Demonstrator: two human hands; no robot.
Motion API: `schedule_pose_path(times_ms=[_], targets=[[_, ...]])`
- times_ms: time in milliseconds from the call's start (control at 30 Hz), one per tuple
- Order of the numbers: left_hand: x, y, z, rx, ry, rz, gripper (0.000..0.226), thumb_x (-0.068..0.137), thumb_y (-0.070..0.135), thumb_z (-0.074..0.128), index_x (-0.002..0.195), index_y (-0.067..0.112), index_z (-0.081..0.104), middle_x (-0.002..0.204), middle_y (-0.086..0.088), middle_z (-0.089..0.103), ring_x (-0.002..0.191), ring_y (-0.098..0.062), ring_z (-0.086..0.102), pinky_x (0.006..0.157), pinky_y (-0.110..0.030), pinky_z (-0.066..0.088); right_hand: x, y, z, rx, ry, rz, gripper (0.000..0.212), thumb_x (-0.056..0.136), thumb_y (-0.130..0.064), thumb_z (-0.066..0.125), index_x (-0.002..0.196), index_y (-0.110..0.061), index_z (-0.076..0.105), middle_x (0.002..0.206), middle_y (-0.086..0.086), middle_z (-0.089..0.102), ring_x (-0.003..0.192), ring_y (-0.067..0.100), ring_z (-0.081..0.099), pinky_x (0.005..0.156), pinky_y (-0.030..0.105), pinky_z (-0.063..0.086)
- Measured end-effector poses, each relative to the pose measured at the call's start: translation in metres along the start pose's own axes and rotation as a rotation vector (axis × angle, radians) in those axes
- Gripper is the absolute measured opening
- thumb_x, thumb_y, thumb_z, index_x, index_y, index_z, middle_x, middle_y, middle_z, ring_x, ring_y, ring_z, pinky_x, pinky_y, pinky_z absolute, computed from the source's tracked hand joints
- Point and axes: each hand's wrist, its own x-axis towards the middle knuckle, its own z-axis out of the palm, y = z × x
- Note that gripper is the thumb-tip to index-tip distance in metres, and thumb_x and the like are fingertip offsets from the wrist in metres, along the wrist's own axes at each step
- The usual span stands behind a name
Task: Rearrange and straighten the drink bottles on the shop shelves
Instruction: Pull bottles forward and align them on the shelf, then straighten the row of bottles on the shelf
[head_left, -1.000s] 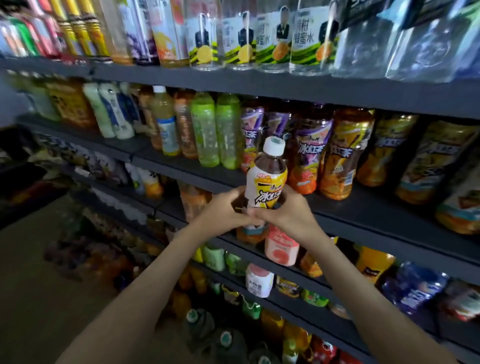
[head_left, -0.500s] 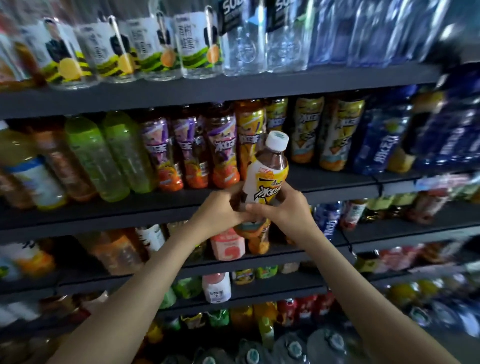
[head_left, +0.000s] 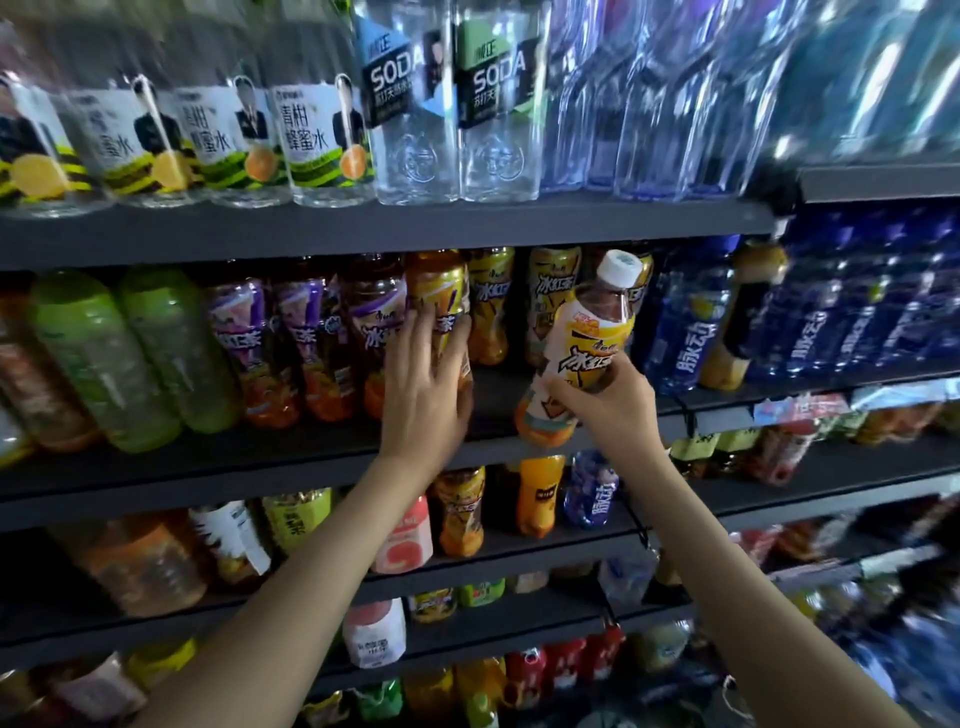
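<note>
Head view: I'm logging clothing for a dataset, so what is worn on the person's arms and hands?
Nothing visible. The left hand and right hand are bare, with no gloves, rings or watch showing. The left forearm and right forearm are bare too; no sleeve shows down to the picture's bottom edge.

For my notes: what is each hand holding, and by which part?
The right hand grips the white-capped, yellow-labelled plastic bottle around its lower body; the left hand holds nothing.
</note>
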Motion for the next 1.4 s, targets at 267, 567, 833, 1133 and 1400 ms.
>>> schedule_pose_path(times_ms=[267,567,833,1133,1400], targets=[[0.01,-0.002,0.041,0.304,-0.147,-0.068,0.108,0.068,0.017,0.082,0.152,0.019,0.013,0.156,-0.02,0.001,0.143,-0.037,-0.002,0.112,-0.054,0.003,0.049,0.014,0.003,-0.206,-0.015,0.013,0.047,0.073,-0.04,0.078,0.105,-0.014,0.054,0.097,-0.001,0.066,0.088,0.015,0.062,0.065,0.022,0.048],[0.014,-0.01,0.053,0.397,-0.037,-0.034,0.1,0.068,-0.005,0.073,0.15,0.016,0.021,0.155,-0.02,0.013,0.142,-0.036,0.008,0.112,-0.054,0.005,0.065,0.037,0.021,-0.253,-0.003,-0.041,0.069,0.075,-0.028,0.078,0.126,-0.006,0.039,0.124,0.014,0.051,0.119,0.03,0.045,0.09,0.04,0.043],[0.016,-0.01,0.049,0.405,-0.014,-0.017,0.089,0.072,-0.005,0.065,0.149,0.014,0.026,0.155,-0.022,0.017,0.142,-0.036,0.011,0.112,-0.052,0.007,0.075,0.037,0.033,-0.343,0.053,0.015,0.071,0.076,-0.034,0.077,0.123,0.002,0.037,0.123,0.018,0.049,0.117,0.035,0.047,0.094,0.046,0.044],[0.012,0.006,0.052,0.296,-0.09,0.013,0.094,0.072,0.021,0.078,0.15,0.017,0.026,0.154,-0.023,0.012,0.14,-0.045,0.012,0.109,-0.06,0.008,0.059,0.037,0.022,-0.336,0.05,0.036,0.056,0.085,-0.029,0.069,0.123,-0.004,0.037,0.126,0.014,0.046,0.119,0.029,0.044,0.081,0.031,0.041],[0.009,0.087,0.069,-0.107,-0.209,0.124,0.073,0.078,0.026,0.071,0.142,0.011,0.04,0.149,-0.023,0.027,0.134,-0.041,0.027,0.108,-0.057,0.027,0.025,0.055,-0.042,-0.375,0.159,-0.001,0.046,0.092,-0.02,0.059,0.132,-0.007,0.039,0.129,0.011,0.047,0.117,0.025,0.047,0.081,0.021,0.036]])
